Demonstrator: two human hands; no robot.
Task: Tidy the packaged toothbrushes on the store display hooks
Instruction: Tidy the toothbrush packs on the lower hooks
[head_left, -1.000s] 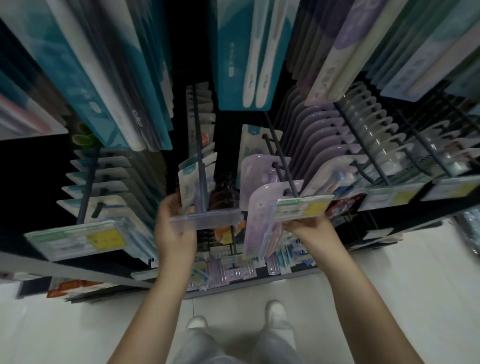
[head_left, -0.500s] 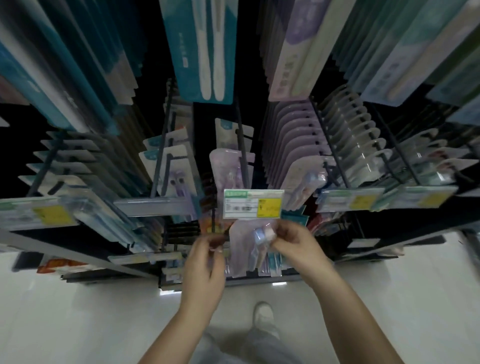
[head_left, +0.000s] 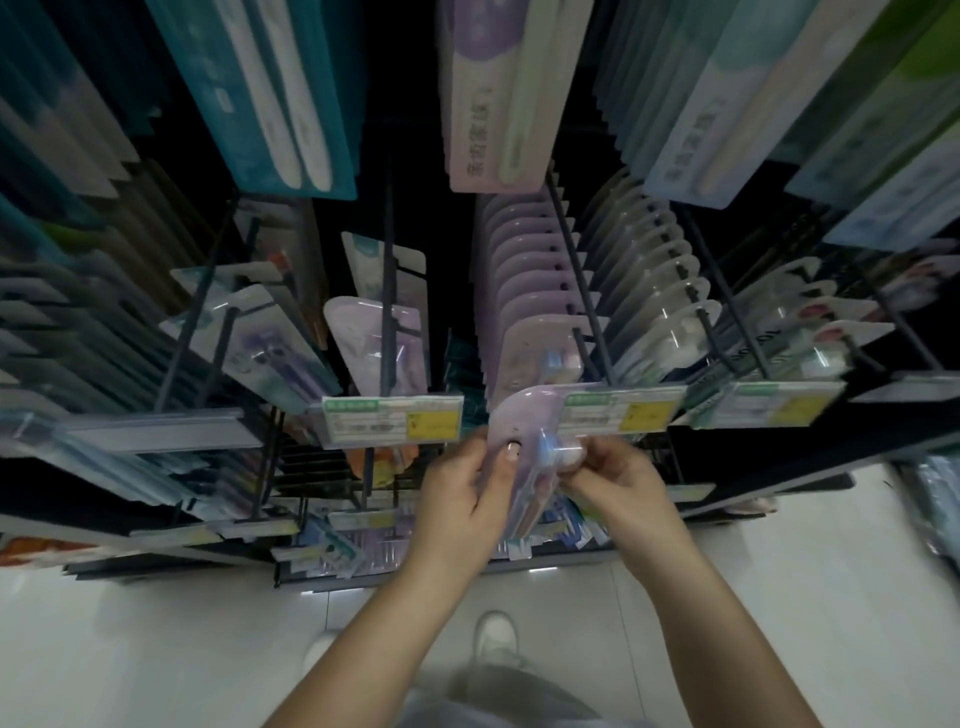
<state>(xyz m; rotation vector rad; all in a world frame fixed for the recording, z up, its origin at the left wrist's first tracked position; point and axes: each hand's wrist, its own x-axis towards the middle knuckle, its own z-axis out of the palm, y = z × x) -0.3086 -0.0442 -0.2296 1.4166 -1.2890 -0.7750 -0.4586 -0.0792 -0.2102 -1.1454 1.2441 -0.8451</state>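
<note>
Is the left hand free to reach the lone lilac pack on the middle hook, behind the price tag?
Probably not at once. The left hand and the right hand both hold a lilac toothbrush pack. The lone pack hangs close by, behind the price tag.

Dark display hooks (head_left: 571, 249) carry rows of toothbrush packs (head_left: 524, 291); price tags (head_left: 392, 420) at tips.

Person seen from above. 2 forearms, both bare to the frame's lower edge; no sleeve shows in the head view. Left hand (head_left: 462, 493) and right hand (head_left: 618, 483) carry no gloves, rings or watch. Legs are in light grey trousers (head_left: 498, 696). 2 white shoes: right shoe (head_left: 496, 636), left shoe (head_left: 317, 649), blurred.
</note>
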